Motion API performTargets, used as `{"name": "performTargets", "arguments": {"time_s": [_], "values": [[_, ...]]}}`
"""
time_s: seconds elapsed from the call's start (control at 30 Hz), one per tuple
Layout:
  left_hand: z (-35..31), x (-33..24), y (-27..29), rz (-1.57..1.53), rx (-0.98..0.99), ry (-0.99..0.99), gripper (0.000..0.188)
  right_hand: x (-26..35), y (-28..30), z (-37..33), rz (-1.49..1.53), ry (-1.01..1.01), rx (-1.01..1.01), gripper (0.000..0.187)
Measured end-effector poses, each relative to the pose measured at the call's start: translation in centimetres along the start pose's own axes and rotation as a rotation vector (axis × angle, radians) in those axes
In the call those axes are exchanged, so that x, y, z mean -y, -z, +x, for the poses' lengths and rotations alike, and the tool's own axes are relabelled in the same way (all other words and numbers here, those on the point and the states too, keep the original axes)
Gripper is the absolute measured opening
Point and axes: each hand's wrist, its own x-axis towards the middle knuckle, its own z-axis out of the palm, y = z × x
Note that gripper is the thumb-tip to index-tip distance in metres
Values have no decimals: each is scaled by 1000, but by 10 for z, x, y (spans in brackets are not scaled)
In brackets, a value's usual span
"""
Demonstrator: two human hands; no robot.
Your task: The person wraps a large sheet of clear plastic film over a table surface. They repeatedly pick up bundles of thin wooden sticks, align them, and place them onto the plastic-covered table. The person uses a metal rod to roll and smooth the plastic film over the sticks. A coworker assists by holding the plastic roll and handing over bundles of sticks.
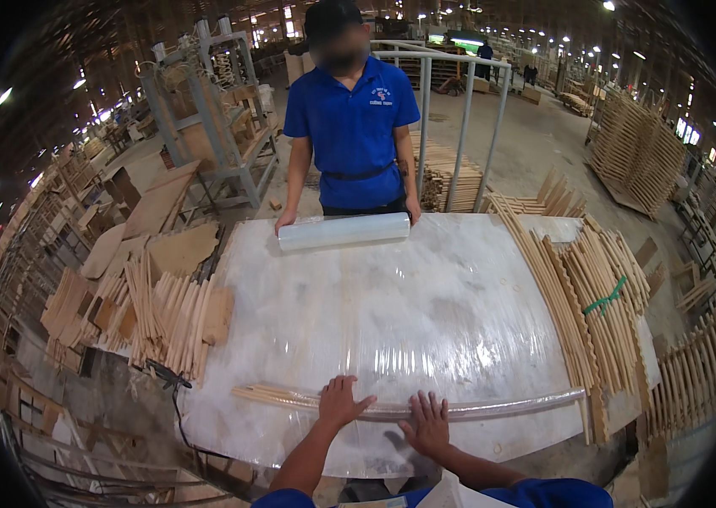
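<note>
Pale wood, head view: a thin, long stick bundle (385, 411) lies crosswise on the near part of the white worktable (476, 279), right in front of the person; its right stretch is shiny w/ clear film (519, 407), left tips bare. Left hand (342, 403) is palm-down over it, fingers extended & slightly apart, thumb out sideways; right hand (429, 425) is just beside, fingers spread flat on the wrapped part. Neither's curled round anything; contact under the palms: can't tell. Handling, prob.: light, stiffish lengthwise, but sticks may roll or fan out at the bare end; film looks slick & easily torn. Best hold: both hands wide apart on the wrapped stretch, palms spanning full width. Far edge: co-worker (354, 127) in blue, hands at the ends of a film roll (345, 232), well apart from the bundle. More sticks (184, 317) on the left; on the right, another stack (599, 330) w/ green tie (605, 297).
</note>
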Motion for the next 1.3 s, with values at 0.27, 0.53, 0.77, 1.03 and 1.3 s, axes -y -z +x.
{"name": "performTargets", "arguments": {"time_s": [0.27,0.53,0.77,1.03,1.3], "values": [[56,50,-21,-131,49,119,44,-44,-11,162,-48,-144,41,80],[56,97,-32,17,185,-61,82,-63,-33,217,-36,-33,-235,48],[61,96,-44,21,68,-20,69,-56,-24,211,-36,-30,-222,24],[12,77,-22,82,93,24,64,-20,-19,108,34,190,-66,50],[-52,36,7,51,203,171,85,-21,-6,58,114,248,38,46]]}}
